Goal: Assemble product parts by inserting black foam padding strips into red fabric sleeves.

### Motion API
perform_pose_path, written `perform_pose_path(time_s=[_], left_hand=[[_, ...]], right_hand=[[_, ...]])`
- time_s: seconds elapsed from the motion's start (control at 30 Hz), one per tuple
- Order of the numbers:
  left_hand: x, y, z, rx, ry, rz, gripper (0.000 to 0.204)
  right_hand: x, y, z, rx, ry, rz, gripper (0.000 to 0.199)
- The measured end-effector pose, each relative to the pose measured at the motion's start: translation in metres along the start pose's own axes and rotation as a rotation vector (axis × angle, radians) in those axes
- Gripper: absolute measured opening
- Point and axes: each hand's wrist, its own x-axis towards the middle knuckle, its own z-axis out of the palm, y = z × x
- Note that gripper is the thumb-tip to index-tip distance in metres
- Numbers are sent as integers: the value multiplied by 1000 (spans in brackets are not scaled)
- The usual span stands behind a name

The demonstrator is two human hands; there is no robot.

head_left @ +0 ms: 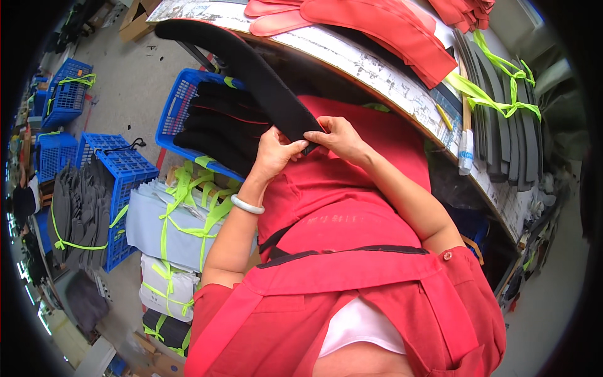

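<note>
A long, curved black fabric piece (251, 69) stretches from my hands up to the far left, its rounded end in the air beside the table edge. My left hand (276, 154) pinches the near end from the left, thumb on top. From the right, my right hand (342, 138) grips the same end between thumb and curled fingers. The two hands are close together in front of my red apron (352, 195). Below and left of the piece, a blue plastic crate (168, 119) holds several similar black pieces (220, 122), some with red edges.
Red curved pieces (377, 28) lie on the worn white table (326, 49). At its right are grey strips (502, 125) tied with green bands and a yellow stick (444, 117). Tied pale bundles (157, 220) and blue crates (125, 169) stand on the left.
</note>
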Motion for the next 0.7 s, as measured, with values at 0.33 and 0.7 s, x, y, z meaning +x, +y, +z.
perform_pose_path(time_s=[0.33,0.7], left_hand=[[21,-15,-1,-783,29,-25,22],[42,-15,-21,-1011,11,-85,28]], right_hand=[[5,-11,2,-107,-2,-8,39],[-18,-18,10,154,332,-284,15]])
